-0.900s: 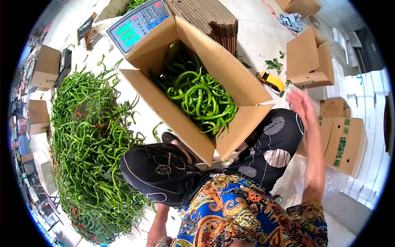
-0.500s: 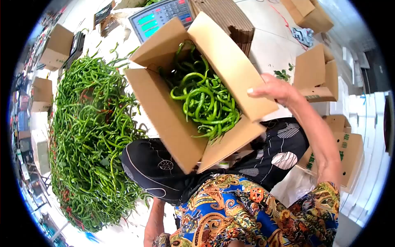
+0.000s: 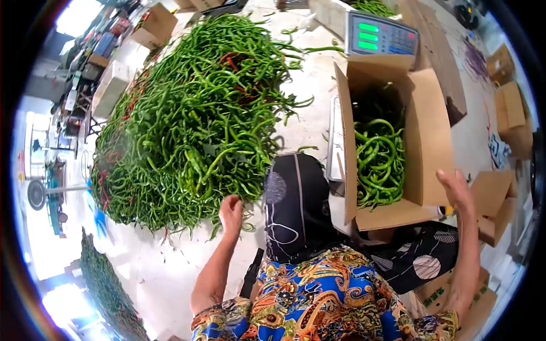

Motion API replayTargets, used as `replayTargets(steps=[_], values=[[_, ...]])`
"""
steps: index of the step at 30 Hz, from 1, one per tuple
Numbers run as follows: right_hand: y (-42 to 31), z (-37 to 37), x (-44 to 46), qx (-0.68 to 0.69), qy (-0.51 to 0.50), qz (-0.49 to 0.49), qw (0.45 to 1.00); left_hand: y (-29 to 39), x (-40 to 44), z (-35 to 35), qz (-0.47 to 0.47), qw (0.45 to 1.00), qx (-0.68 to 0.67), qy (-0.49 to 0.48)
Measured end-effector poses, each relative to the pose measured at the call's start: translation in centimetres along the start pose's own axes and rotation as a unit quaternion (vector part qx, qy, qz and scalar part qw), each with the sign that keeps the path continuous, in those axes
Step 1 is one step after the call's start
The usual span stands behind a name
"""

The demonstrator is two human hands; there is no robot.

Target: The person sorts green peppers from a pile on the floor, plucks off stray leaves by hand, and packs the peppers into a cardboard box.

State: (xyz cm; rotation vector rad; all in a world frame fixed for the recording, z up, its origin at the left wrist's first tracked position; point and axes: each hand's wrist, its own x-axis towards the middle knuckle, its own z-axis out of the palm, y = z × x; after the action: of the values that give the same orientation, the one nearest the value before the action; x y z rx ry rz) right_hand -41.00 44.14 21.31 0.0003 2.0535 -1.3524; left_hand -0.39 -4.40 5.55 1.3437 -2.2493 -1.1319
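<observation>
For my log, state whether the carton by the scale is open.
Open: the carton stands with flaps spread, green peppers showing inside.

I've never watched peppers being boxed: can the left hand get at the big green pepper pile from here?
Most likely yes: the left hand is at the near edge of the pepper pile, with nothing visible between them.
</observation>
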Motion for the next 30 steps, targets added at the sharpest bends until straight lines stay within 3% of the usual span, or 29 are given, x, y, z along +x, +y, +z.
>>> replayTargets(steps=[7, 12, 15, 16, 17, 19, 28, 30], values=[[-2.0, 2.2, -2.3, -0.075, 0.040, -0.022, 0.996, 5.8, 6.7, -5.8, 0.142, 0.962, 0.081, 0.217], [-1.7, 2.0, -2.2, -0.087, 0.068, -0.005, 0.994, 9.8, 10.9, -9.3, 0.117, 0.975, 0.065, 0.176], [-1.0, 1.4, -2.2, -0.087, 0.086, 0.005, 0.993, 5.1, 15.0, -9.4, 0.070, 0.936, 0.282, 0.200], [-0.3, 0.7, -1.8, -0.099, 0.086, 0.011, 0.991, 2.1, 16.9, -9.3, -0.063, 0.959, 0.258, 0.097], [0.1, 0.4, -1.6, -0.110, 0.089, 0.016, 0.990, -0.2, 17.8, -8.7, -0.124, 0.965, 0.225, 0.049], [-1.0, 1.6, -2.2, -0.080, 0.092, 0.019, 0.992, 0.9, 18.4, -6.0, -0.177, 0.927, 0.328, 0.051], [-3.7, 4.2, -2.8, -0.086, 0.126, 0.054, 0.987, -1.9, 16.6, -6.5, 0.043, 0.945, 0.323, 0.029], [-3.2, 3.4, -3.1, -0.045, 0.089, 0.080, 0.992, -2.7, 17.1, -4.8, 0.000, 0.948, 0.312, 0.068]])
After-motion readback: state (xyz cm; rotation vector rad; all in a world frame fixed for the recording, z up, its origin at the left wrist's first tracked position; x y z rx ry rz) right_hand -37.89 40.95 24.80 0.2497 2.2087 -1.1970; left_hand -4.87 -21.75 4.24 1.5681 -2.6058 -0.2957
